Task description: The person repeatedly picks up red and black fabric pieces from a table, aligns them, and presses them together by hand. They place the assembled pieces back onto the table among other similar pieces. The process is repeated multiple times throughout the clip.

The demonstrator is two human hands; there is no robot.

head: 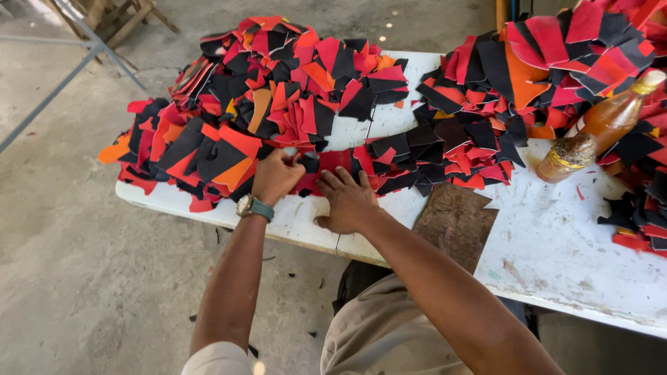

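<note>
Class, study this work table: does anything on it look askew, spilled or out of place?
Yes. An amber bottle lies tipped on its side among the red, orange and black cut pieces. The white table is scuffed and stained, and scraps dot the floor below.

Head camera looks steeply down, close over the table (556, 257).

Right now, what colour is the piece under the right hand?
Red: the piece under the right hand shows best in the head view.
</note>
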